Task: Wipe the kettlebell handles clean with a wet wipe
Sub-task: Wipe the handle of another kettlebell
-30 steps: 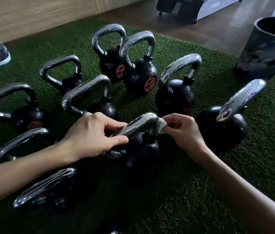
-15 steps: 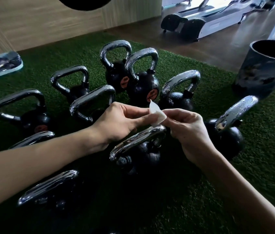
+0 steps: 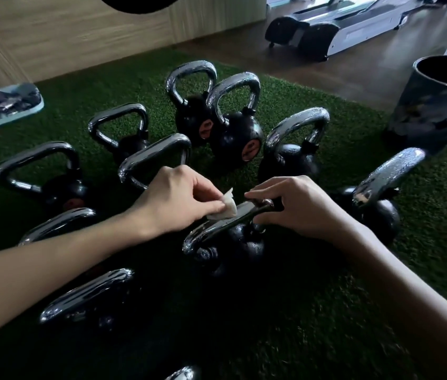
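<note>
left hand (image 3: 178, 198) pinches the wet wipe (image 3: 226, 209) between thumb and fingertips, pressing it onto the handle (image 3: 216, 229) of the centre kettlebell (image 3: 233, 250). right hand (image 3: 296, 204) curls round that handle's three o'clock corner, steadying it. the wipe looks limp and light. the chrome is stiff, beaded wet and likely slick, so wrap it and drag along. other kettlebells (image 3: 233, 138) fan from eight to three o'clock on the turf (image 3: 326, 311).
</note>
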A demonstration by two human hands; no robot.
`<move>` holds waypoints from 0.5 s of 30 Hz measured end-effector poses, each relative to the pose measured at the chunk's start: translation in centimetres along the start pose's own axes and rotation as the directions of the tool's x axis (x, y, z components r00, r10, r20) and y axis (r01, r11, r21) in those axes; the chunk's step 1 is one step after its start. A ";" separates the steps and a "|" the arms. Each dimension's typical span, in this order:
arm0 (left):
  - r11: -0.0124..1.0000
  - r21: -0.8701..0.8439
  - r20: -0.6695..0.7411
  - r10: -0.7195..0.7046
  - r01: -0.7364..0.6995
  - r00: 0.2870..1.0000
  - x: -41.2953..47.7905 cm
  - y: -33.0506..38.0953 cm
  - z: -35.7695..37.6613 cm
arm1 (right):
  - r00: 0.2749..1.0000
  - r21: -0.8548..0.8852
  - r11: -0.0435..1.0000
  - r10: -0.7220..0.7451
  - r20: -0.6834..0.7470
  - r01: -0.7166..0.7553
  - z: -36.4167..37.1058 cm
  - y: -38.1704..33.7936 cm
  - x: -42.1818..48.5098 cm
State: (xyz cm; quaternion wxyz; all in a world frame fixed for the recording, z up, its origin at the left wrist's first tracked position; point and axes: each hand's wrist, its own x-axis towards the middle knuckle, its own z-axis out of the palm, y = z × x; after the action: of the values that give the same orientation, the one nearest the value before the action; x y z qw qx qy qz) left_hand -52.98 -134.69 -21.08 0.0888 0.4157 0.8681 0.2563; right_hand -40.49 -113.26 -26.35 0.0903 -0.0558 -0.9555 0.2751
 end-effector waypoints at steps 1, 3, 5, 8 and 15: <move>0.998 0.029 0.001 0.052 -0.052 0.999 0.0 0.3 0.4 | 1.000 -0.018 1.000 0.004 0.002 -0.004 0.2 0.1 0.2; 0.990 0.064 0.016 0.128 -0.129 0.992 0.1 1.0 0.7 | 1.000 -0.037 0.999 0.021 -0.018 -0.022 0.4 0.2 0.4; 0.989 0.054 0.111 0.128 -0.135 0.986 0.2 1.7 0.3 | 0.999 -0.043 0.999 0.031 -0.036 -0.032 0.2 0.1 0.1; 0.998 0.012 0.217 0.065 -0.069 0.974 0.6 1.2 -0.1 | 0.997 -0.039 0.999 0.014 -0.071 -0.017 0.4 0.2 -0.3; 0.996 -0.033 0.217 0.092 -0.087 0.972 0.8 1.2 0.0 | 0.996 -0.071 0.997 -0.030 -0.084 0.024 0.3 0.7 -0.6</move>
State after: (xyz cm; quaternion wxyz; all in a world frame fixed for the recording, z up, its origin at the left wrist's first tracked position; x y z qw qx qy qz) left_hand -52.67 -133.40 -20.38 0.1768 0.4789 0.8304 0.2230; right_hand -39.94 -112.89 -27.08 0.1326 -0.0577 -0.9606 0.2375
